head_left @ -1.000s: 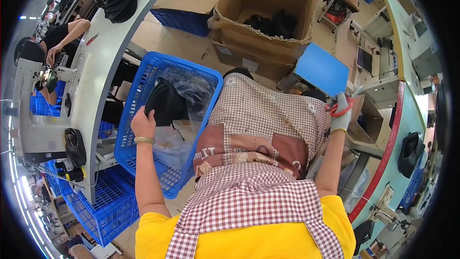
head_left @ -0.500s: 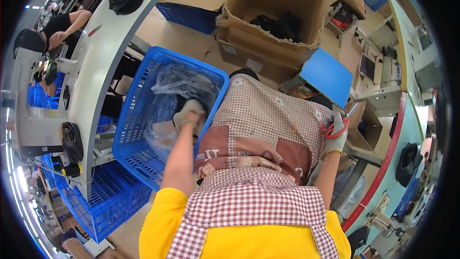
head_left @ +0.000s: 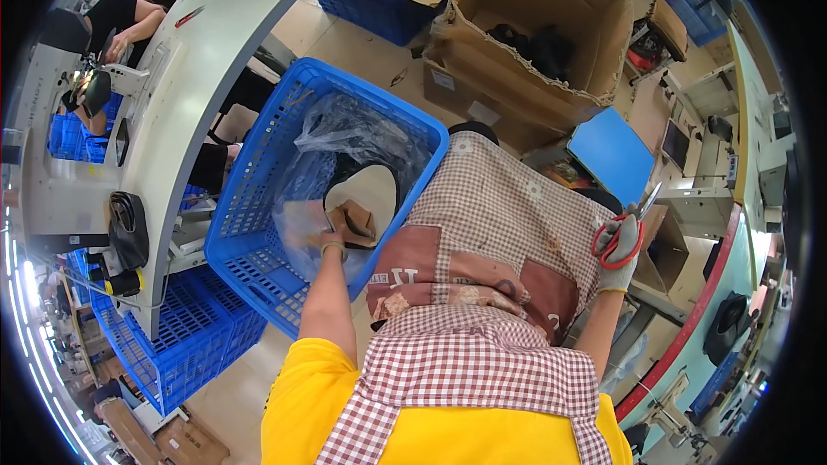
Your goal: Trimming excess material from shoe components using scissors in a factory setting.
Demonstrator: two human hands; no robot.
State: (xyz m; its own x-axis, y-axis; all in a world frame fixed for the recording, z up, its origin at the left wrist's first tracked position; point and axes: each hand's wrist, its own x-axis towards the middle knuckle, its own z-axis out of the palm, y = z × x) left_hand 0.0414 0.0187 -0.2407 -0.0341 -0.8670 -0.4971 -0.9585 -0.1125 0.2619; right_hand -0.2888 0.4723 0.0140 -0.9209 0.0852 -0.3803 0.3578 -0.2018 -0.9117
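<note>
My left hand (head_left: 338,231) reaches into a blue plastic basket (head_left: 226,245) at my left and grips a cream-and-black piece that looks like a shoe upper (head_left: 372,187). Part of the fingers is hidden behind the piece. Around it in the basket lies crumpled clear plastic film (head_left: 332,131), with dark pieces under it. At the right edge of my lap, my gloved right hand (head_left: 618,260) is closed on red-handled scissors (head_left: 638,238), their blades pointing up and away from me. A checked apron (head_left: 495,198) covers my lap.
A large cardboard box (head_left: 508,77) with black items stands ahead, beside a blue board (head_left: 613,151). A white sewing table (head_left: 202,60) borders the left, where another person's arm (head_left: 142,21) shows. Blue crates (head_left: 185,340) sit below it. A red-edged bench (head_left: 680,340) runs along the right.
The view has shifted, moving the scene sideways. My left hand, blurred before, now shows the cream-and-black shoe upper raised and turned in the basket. The scissors remain in my right hand, their blades more upright.
</note>
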